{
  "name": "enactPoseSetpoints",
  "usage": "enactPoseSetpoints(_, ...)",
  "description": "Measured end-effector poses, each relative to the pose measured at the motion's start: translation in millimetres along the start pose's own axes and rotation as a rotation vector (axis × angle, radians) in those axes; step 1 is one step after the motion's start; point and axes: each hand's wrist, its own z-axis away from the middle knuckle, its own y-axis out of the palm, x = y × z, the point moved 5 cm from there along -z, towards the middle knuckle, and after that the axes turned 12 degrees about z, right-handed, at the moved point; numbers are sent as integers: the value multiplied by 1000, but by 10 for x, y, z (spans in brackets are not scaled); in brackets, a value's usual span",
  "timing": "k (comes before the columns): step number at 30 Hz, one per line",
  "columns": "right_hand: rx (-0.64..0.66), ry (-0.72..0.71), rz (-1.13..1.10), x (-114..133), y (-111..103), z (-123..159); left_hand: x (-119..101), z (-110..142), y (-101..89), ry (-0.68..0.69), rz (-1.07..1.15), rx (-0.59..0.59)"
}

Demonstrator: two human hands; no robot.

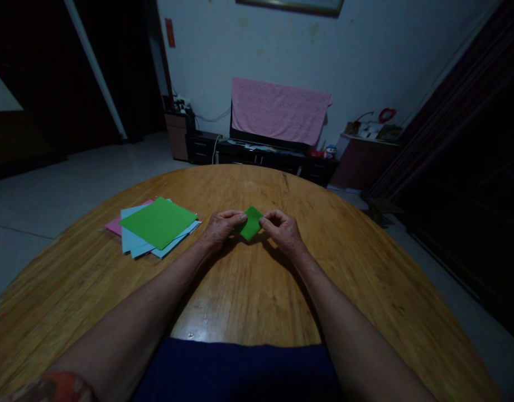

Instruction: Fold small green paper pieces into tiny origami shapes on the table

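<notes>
- I'm in a home, in what looks like its living room
- Across from my round wooden table (257,301), a pink patterned cloth (282,111) drapes over what looks like a flat television (269,140) on a low black cabinet (240,155) with drawers
- Near it I see a small blue-and-white figurine (330,152)
- A framed picture (294,6) hangs on the stained pale wall (365,61), and a long dark curtain (441,95) falls to my right

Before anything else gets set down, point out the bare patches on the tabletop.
Bare: wooden tabletop from right hand to right rim, beyond left hand to far rim, and between the forearms. Crowded: left side, under the coloured paper stack, and the centre, where both hands pinch a small green paper square.
</notes>
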Motion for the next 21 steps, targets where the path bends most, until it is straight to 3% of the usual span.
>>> enactPoseSetpoints(7, 29, 103, -168, -74, 50, -5, 42, -48, -34, 18, -13, 18)
enactPoseSetpoints(13, 159, 229, -200, -122, 82, 76, 71, -63, -63, 21, -87, 56)
enactPoseSetpoints(21, 245, 194, -110, -167, 39, 48, 12, -14, -35, 15, -118, 39)
